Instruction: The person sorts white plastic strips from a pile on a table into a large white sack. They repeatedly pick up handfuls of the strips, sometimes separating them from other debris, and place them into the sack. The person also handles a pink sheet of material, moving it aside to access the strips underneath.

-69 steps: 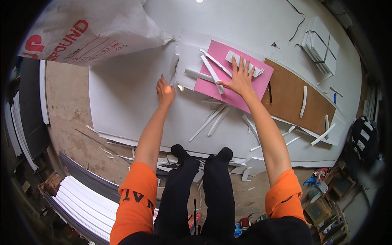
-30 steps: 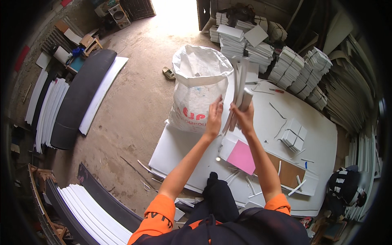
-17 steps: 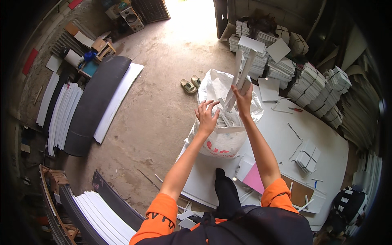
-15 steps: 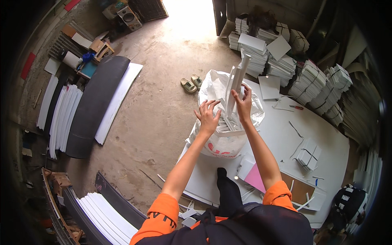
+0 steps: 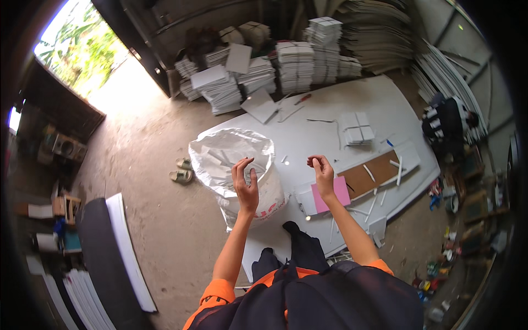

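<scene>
A white woven sack stands with its mouth wide, holding several white offcut strips. Over its near rim hovers my left hand, empty, thumb and fingers apart. My right hand is raised to the right of the sack, its fingers loosely bent and nothing visible in them. Below and beyond that hand lie a pink sheet and a brown board, with thin white strips on and around them.
A large white sheet covers the floor here, bearing a strapped bundle and a red-handled cutter. Stacks of white panels line the back. Sandals sit left of the sack; a black backpack is at right.
The long white strips have left my right hand. Both hands have drawn back from the sack's mouth, the right one toward the pink sheet. My view has turned right.
</scene>
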Action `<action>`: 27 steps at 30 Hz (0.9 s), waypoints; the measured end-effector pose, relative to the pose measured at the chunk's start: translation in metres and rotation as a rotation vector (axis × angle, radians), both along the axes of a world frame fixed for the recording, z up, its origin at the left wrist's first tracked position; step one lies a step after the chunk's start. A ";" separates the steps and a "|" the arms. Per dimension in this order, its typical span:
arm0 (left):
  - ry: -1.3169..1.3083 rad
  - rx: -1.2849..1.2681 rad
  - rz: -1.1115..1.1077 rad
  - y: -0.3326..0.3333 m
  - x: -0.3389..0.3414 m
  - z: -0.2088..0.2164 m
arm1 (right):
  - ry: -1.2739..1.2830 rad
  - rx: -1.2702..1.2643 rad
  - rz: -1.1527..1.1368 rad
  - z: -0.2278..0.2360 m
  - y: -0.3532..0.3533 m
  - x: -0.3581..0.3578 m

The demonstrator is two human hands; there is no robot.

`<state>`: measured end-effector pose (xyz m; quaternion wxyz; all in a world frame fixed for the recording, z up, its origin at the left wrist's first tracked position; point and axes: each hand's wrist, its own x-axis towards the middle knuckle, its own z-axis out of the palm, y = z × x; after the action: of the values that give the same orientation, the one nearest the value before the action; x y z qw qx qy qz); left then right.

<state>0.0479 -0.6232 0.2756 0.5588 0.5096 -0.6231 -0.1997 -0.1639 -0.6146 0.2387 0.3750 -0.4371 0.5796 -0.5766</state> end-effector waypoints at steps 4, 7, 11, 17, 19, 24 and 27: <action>0.055 0.177 -0.452 0.051 -0.051 -0.036 | -0.064 0.107 -0.564 -0.084 0.202 -0.114; 0.134 0.453 -0.703 0.088 -0.068 -0.096 | -0.262 0.429 -1.241 -0.156 0.433 -0.143; 0.021 0.659 -0.810 0.110 -0.067 -0.141 | -0.747 0.533 -2.093 -0.176 0.665 -0.051; -0.183 0.941 -0.818 0.147 -0.070 -0.234 | -0.537 1.000 -2.140 -0.197 0.775 0.081; -0.371 0.941 -0.846 0.163 -0.078 -0.241 | -0.441 1.146 -1.893 -0.222 0.764 0.083; -0.618 0.993 -0.837 0.184 -0.106 -0.311 | -0.458 1.049 -1.492 -0.317 0.701 -0.006; -0.711 1.012 -0.855 0.186 -0.155 -0.363 | -0.180 1.049 -1.202 -0.370 0.642 -0.092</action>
<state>-0.1070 -0.4375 -0.0878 -0.1047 0.4515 -0.7417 -0.4848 -0.2558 0.0273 -0.1316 0.2022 0.2310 0.8788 -0.3654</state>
